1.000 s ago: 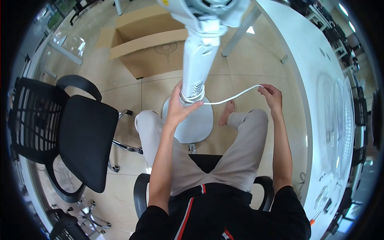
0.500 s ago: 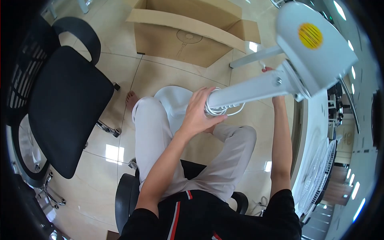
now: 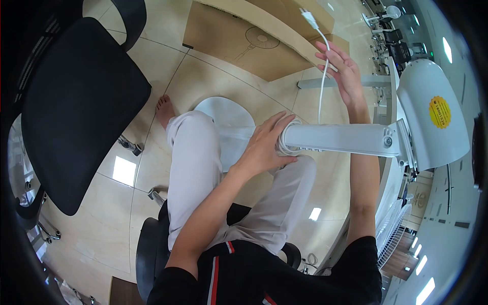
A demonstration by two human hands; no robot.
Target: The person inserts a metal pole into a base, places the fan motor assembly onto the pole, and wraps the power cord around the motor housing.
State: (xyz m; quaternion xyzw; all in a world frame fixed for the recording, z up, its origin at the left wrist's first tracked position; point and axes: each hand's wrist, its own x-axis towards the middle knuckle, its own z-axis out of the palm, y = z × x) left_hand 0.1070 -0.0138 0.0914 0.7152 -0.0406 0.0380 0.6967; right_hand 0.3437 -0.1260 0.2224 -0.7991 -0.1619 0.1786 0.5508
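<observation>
My left hand (image 3: 264, 145) is wrapped round the pole of a white stand fan (image 3: 340, 138), over a coil of white cord (image 3: 288, 138). The fan's motor housing (image 3: 432, 114) carries a round yellow sticker and lies to the right. Its round white base (image 3: 226, 109) is on the floor between my legs. Above the pole my right hand (image 3: 345, 73) has its fingers apart, with the loose length of cord running up against it. A white plug (image 3: 308, 19) sticks up at the cord's end, beyond the fingertips.
An open cardboard box (image 3: 244, 43) printed with a fan drawing stands ahead. A black office chair (image 3: 81, 112) is at the left. At the right are a white table edge (image 3: 394, 96) and a wire fan grille (image 3: 394, 231).
My right hand has come out from behind the fan, and the plug and cord are now raised. The fan's head has swung down and to the right, with the pole now nearly level across the view.
</observation>
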